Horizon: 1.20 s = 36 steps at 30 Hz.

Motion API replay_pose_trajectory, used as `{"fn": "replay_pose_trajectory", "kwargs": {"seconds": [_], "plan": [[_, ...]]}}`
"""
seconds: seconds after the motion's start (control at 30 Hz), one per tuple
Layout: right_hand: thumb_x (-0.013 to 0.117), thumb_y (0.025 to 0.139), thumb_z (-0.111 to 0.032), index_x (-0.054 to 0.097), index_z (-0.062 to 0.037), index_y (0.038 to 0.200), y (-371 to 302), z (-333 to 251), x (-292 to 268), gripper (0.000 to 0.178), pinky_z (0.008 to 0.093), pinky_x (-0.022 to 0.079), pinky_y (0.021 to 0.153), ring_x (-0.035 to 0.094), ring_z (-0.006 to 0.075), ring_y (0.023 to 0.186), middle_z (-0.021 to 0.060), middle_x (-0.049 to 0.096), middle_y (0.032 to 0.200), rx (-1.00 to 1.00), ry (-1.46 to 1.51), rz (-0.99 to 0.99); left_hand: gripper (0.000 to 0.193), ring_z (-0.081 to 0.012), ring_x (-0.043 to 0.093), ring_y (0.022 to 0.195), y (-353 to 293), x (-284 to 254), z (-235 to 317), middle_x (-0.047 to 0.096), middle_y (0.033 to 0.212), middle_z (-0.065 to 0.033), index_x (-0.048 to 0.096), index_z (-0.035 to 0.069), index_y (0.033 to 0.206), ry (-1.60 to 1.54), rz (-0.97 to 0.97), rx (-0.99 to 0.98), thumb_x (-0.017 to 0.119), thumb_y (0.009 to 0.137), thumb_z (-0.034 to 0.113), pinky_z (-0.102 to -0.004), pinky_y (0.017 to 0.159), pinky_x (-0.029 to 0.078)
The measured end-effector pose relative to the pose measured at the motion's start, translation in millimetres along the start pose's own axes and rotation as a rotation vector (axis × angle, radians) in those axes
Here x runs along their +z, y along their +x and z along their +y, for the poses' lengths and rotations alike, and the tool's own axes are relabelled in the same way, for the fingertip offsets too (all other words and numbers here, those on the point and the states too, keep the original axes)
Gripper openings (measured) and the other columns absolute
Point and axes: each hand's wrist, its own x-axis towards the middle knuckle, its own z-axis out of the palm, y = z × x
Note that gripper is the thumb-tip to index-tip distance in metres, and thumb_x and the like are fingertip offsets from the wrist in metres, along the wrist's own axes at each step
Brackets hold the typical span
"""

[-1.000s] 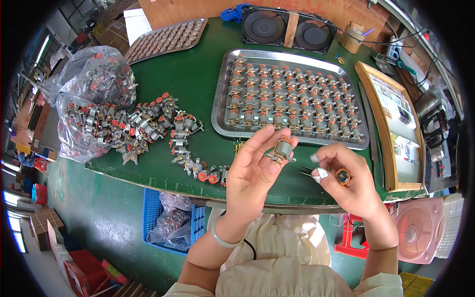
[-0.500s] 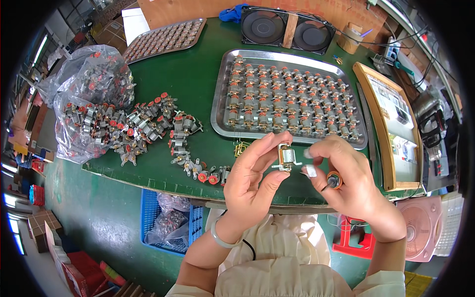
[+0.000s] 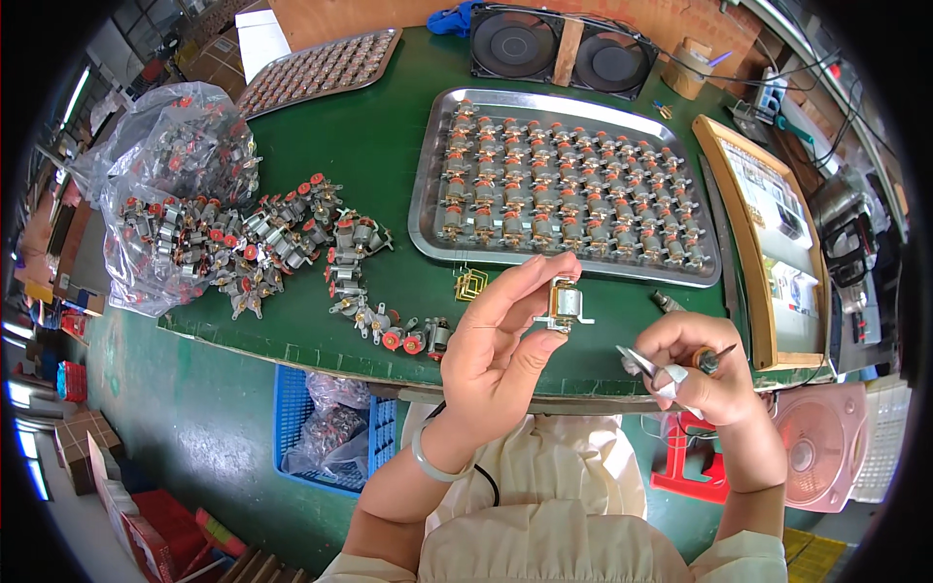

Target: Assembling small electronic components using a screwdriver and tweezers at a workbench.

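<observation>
My left hand [image 3: 496,350] pinches a small solenoid-like part [image 3: 566,303] between thumb and fingers. This part has a metal frame, a silver-wrapped body and side tabs. To its right and lower, my right hand [image 3: 702,364] is closed round a pointed grey metal tool [image 3: 637,360] that looks like tweezers. A second slim tool with an orange-rimmed round end [image 3: 705,360] is tucked in the same hand, its dark tip sticking out to the right. White tape covers a fingertip there. The two hands are apart, and the tool tips do not touch the part.
Beyond my hands lies a metal tray [image 3: 420,209] with rows of similar parts; another tray [image 3: 321,73] is behind. Loose parts [image 3: 277,233] spill from a plastic bag [image 3: 126,262]. Yellow metal pieces [image 3: 470,284], twin fans [image 3: 564,49] and a wooden frame [image 3: 753,282] are nearby.
My right hand has moved right and down, away from the part, and a pointed grey tool now shows in its fingers. My left hand keeps the part almost in place.
</observation>
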Motion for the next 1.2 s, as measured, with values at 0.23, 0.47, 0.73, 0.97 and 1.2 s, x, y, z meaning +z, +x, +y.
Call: {"fn": "replay_pose_trajectory", "kwargs": {"seconds": [0.23,0.47,0.73,0.97,1.2], "plan": [[0.056,0.072,-0.004,0.057,0.0055,0.092,12.1,0.8,6.6,0.022,0.0184,0.039,0.049,0.051,0.0057,0.056,0.0046,0.058,0.071,0.120,0.103,-0.028,0.046,-0.0312,0.044,0.114,-0.3,6.4,0.7,0.041,0.124,-0.0225,0.030,-0.003,0.126,-0.029,-0.027,-0.011,0.047,0.083,-0.005,-0.0391,0.093,0.038],[0.054,0.072,-0.003,0.057,0.0053,0.092,16.4,4.7,5.4,0.022,0.0189,0.038,0.045,0.050,0.0056,0.054,0.0041,0.058,0.071,0.145,0.158,-0.063,0.048,-0.0328,0.048,0.108,-1.1,8.1,0.6,0.045,0.119,-0.0244,0.028,0.000,0.127,0.073,-0.037,-0.023,0.048,0.083,-0.001,-0.0386,0.090,0.041],[0.057,0.075,0.002,0.057,0.0032,0.091,11.5,3.9,18.1,0.016,0.0193,0.035,0.047,0.045,0.0047,0.053,-0.0011,0.052,0.068,-0.254,-0.262,0.037,0.046,-0.0306,0.045,0.113,-0.4,5.7,1.1,0.043,0.121,-0.0212,0.030,-0.004,0.126,-0.030,-0.045,-0.048,0.048,0.083,-0.003,-0.0393,0.094,0.038],[0.057,0.076,0.000,0.057,0.0036,0.091,12.3,4.7,18.5,0.015,0.0197,0.035,0.047,0.047,0.0053,0.056,0.0013,0.054,0.069,-0.075,0.014,0.018,0.046,-0.0300,0.046,0.110,0.2,1.4,-2.1,0.044,0.119,-0.0204,0.031,-0.003,0.125,-0.021,-0.078,-0.052,0.049,0.083,-0.002,-0.0399,0.093,0.039],[0.056,0.078,-0.007,0.056,0.0062,0.092,14.3,10.2,10.4,0.019,0.0191,0.036,0.047,0.047,0.0056,0.055,0.0037,0.055,0.071,0.082,0.252,-0.092,0.047,-0.0304,0.046,0.111,-0.8,1.2,-2.4,0.045,0.119,-0.0206,0.030,-0.003,0.125,-0.008,-0.081,-0.040,0.050,0.083,-0.002,-0.0404,0.093,0.038]]}}
